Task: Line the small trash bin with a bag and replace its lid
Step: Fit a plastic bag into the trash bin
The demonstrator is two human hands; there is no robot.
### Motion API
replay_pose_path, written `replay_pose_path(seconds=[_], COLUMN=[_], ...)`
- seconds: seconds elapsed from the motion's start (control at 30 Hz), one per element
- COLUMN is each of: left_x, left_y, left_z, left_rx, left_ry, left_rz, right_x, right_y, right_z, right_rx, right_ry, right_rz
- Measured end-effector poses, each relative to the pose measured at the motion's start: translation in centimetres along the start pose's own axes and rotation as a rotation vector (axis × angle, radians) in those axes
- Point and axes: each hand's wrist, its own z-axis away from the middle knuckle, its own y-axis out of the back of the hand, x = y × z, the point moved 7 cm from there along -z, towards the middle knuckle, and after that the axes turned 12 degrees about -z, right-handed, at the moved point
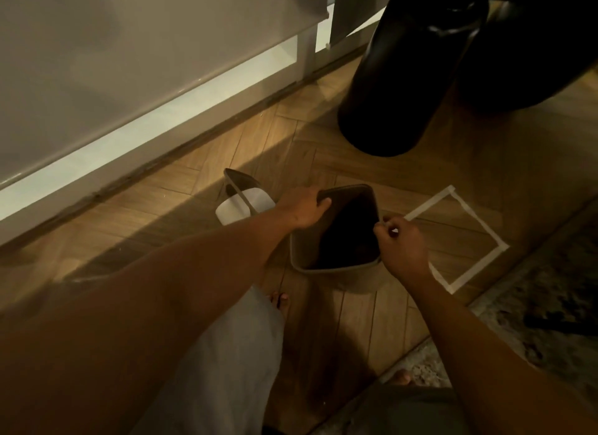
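A small grey trash bin stands on the wood floor, its inside dark with a black bag lining it. My left hand grips the bag's edge over the bin's far left rim. At the right rim, my right hand pinches the bag's edge between fingertips. The bin's lid, grey with a white swing flap, lies on the floor just left of the bin.
A square of white tape marks the floor right of the bin. A large black bag-like shape stands behind. A patterned rug lies at the right, a wall and blind at the left. My bare feet are near the bin.
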Motion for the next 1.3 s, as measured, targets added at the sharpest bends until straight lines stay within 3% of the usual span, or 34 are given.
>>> replay_pose_path(seconds=[0.2,0.33,0.53,0.63,1.03,1.3], left_x=[0.6,1.4,2.7,3.4,8.0,13.9], left_y=[1.5,1.1,-0.5,-1.2,-4.3,-8.2], left_z=[1.8,2.2,2.6,2.2,0.2,1.2], left_rx=[0.133,0.055,-0.003,-0.008,-0.084,-0.219], left_ry=[0.115,0.105,-0.027,-0.036,-0.128,-0.18], left_rz=[0.196,0.412,0.271,0.254,0.26,0.279], right_x=[0.2,1.6,3.0,4.5,8.7,12.4], right_y=[2.0,2.3,1.1,0.8,4.1,7.9], right_z=[2.2,3.1,3.7,3.8,5.0,9.3], right_rx=[0.137,0.194,-0.046,-0.088,-0.002,0.105], right_ry=[-0.065,-0.111,-0.078,-0.13,-0.168,-0.268], right_rz=[-0.33,-0.363,-0.276,-0.261,-0.245,-0.301])
